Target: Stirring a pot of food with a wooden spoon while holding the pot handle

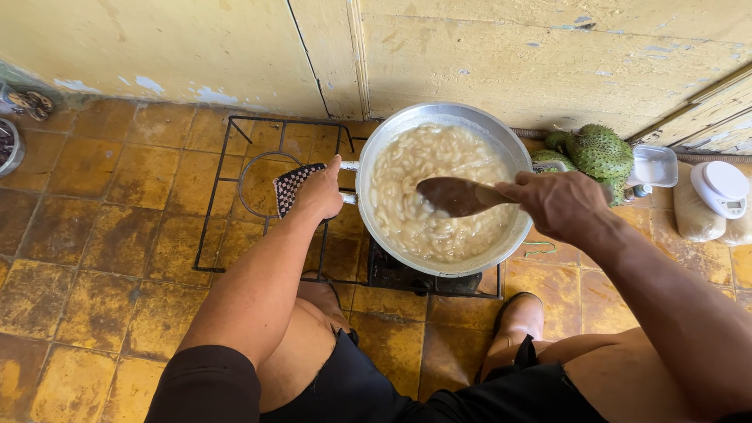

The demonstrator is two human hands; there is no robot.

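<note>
A wide metal pot (pixel 381 146) full of pale, milky chunks sits on a black wire stove frame (pixel 235 125) on the tiled floor. My left hand (pixel 319 192) grips the pot's handle through a checked cloth (pixel 288 186) at the pot's left side. Over the pot's right rim, my right hand (pixel 558 205) holds a brown wooden spoon (pixel 458 196), whose bowl hovers just above the mixture near the pot's middle.
A spiky green fruit (pixel 599 150), a clear plastic tub (pixel 655 164), a white kitchen scale (pixel 722 186) and a pale sack (pixel 694 213) lie at the right by the yellow wall. A metal bowl (pixel 9 146) sits at the far left. My knees and feet are below the stove.
</note>
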